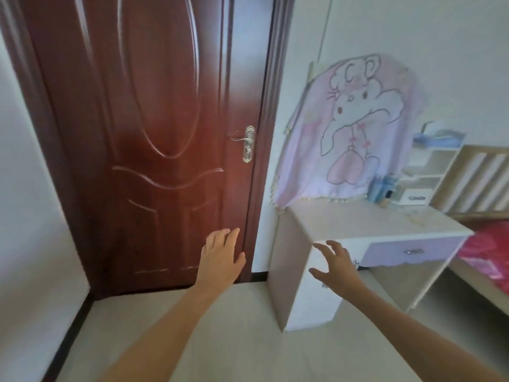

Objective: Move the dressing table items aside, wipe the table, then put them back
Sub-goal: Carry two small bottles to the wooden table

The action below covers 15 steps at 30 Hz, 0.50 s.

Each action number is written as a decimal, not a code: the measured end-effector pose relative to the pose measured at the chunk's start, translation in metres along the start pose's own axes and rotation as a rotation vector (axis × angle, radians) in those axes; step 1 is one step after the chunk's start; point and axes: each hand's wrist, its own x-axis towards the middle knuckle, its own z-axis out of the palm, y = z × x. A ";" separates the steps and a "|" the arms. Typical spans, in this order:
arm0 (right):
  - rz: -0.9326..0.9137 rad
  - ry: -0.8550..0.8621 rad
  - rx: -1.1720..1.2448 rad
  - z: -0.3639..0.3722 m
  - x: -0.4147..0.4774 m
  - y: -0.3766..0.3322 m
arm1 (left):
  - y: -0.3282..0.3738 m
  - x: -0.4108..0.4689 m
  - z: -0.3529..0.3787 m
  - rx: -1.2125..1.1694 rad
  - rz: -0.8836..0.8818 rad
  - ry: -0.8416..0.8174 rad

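- My left hand point(221, 253) is raised in front of me, palm forward, in line with the lower part of the door point(154, 133). Its fingers point(234, 235) are straight and slightly spread and hold nothing.
- My right hand point(337, 261) is raised at the near left corner of the dressing table point(289, 271). Its fingers point(321, 247) are spread apart and loosely bent and hold nothing. I cannot tell whether they touch the corner.
- The dressing table stands against the wall to the right of the door. Its pale pink surface point(358, 219) lies ahead of my right hand.
- The table items sit at the far right end of the surface: blue bottles point(381, 188) stand just beside a small white drawer box point(414, 198). Both are well apart from my hands.
- A white shelf unit point(429, 161) rises above the drawer box, with blue items on top; they are too blurred to identify.
- A pink cloth point(349, 133) printed with a cartoon figure hangs over the back of the dressing table, its lower edge reaching the surface.
- A lilac drawer front point(413, 250) with a small metal pull sits under the right half of the surface.
- The door is dark red wood with a silver lever handle point(245, 140).
- A bed point(490, 249) with red bedding stands to the right of the dressing table.
- The floor point(248, 326) is pale tile.
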 end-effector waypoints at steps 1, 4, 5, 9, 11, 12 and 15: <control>0.029 0.010 -0.001 -0.008 0.003 0.025 | 0.021 0.009 0.016 -0.011 0.019 -0.008; 0.102 0.043 0.025 -0.030 0.013 0.098 | 0.083 0.039 0.068 -0.029 0.077 -0.038; 0.115 0.053 0.036 -0.036 0.017 0.121 | 0.105 0.047 0.081 -0.041 0.066 -0.074; 0.161 0.078 0.077 -0.052 0.025 0.200 | 0.179 0.079 0.141 -0.133 0.083 -0.141; 0.198 0.094 0.099 -0.059 0.027 0.234 | 0.209 0.090 0.170 -0.169 0.104 -0.176; 0.214 0.097 0.090 -0.062 0.028 0.250 | 0.223 0.095 0.184 -0.185 0.117 -0.189; 0.244 0.107 0.083 -0.070 0.041 0.291 | 0.259 0.113 0.216 -0.223 0.127 -0.215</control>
